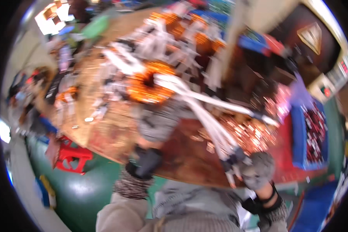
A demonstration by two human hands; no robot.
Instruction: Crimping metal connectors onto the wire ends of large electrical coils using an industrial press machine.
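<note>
A ring-shaped copper coil is up over the worktable, wound in shiny orange wire. My left hand, in a grey glove, grips its near side. Long white-sleeved leads run from the coil toward the right, and some end in dark tips. At the table's front edge my right hand, also gloved, is closed around the dark ends of one bundle. Another white lead stretches further right, apart from that hand. Motion blur hides the exact finger positions.
Small copper pieces lie heaped beyond my right hand. A blue bin of dark red parts stands at the right, below a machine with a warning triangle. More coils pile up at the back. A red stool is at left.
</note>
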